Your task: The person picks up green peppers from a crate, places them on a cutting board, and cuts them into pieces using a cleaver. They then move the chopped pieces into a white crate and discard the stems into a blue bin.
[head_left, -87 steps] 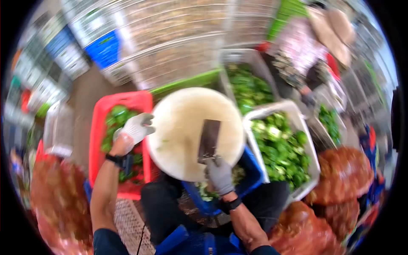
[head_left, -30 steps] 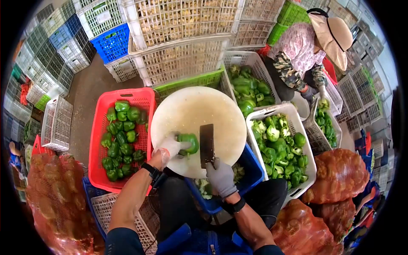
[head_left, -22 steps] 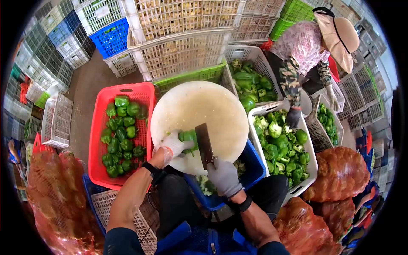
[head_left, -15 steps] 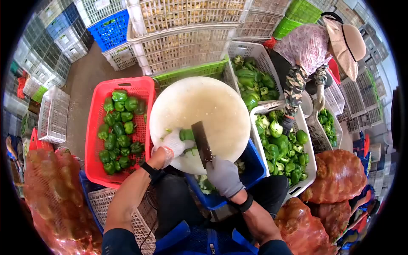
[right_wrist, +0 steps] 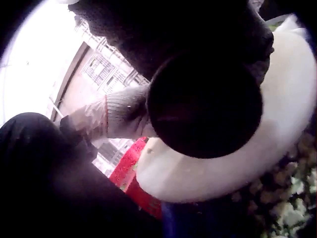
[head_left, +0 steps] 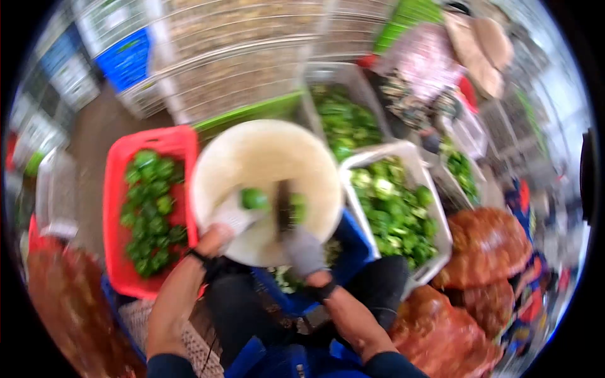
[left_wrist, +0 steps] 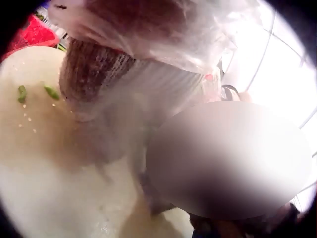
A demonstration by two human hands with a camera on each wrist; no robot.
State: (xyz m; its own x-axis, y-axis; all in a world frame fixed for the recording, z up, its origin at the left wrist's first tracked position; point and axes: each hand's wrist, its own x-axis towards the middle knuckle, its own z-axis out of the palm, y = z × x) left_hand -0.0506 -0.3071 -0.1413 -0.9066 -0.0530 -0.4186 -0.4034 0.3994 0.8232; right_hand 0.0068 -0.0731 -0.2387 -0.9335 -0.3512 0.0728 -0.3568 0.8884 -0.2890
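Observation:
My gloved left hand holds a piece of green bell pepper on the round white chopping board. In my gloved right hand is the handle of a dark-bladed cleaver. The blade stands nearly edge-on, blurred by motion, between the held piece and another green pepper piece on its right. Small green scraps and pale seeds lie on the board in the left wrist view. There the left glove is close up, with its fingertips blurred. The right wrist view shows the right glove mostly in shadow.
A red crate of whole green peppers stands left of the board. A white crate with cut peppers is at the right. Under the board's front sits a blue bin with trimmings. Another person sits at back right; net sacks flank me.
The left hand has come from over the red crate and brought a pepper onto the board. The cleaver has turned upright, with pepper now on both sides of its blade. The head view has shifted.

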